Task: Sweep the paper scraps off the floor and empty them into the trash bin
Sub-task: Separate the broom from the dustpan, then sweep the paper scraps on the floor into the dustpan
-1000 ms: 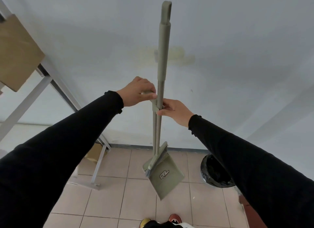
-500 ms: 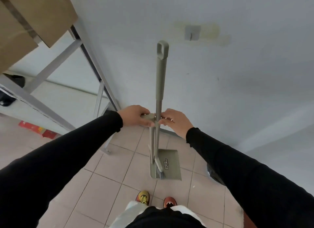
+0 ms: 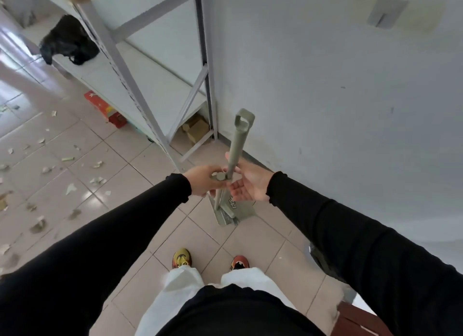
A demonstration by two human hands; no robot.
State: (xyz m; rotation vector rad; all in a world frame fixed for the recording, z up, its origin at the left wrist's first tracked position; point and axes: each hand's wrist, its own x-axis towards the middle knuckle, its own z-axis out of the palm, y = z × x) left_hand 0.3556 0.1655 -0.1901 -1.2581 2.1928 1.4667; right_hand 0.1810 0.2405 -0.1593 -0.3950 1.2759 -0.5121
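Note:
An olive-green broom (image 3: 238, 145) and its matching dustpan (image 3: 236, 211) stand clipped together on the tiled floor by the wall, just ahead of my shoes. My left hand (image 3: 204, 182) is closed around the shorter dustpan handle, whose round cap (image 3: 220, 176) shows by my fingers. My right hand (image 3: 248, 182) is palm-up with fingers spread; the broom handle rests in the crook of its thumb. Paper scraps (image 3: 70, 188) lie scattered over the floor to the left. The black trash bin (image 3: 322, 261) shows only as a sliver behind my right forearm.
A grey metal shelving rack (image 3: 140, 95) stands along the left of the wall, with a black bag (image 3: 67, 42) on a shelf and a red box (image 3: 105, 108) beneath. A brown wooden piece (image 3: 360, 320) sits at the lower right. A wall hook (image 3: 384, 12) hangs above.
The view has tilted down and to the left, so the scraps are in sight. The broom and dustpan came down onto the floor. My right hand has loosened from its grip on the handle.

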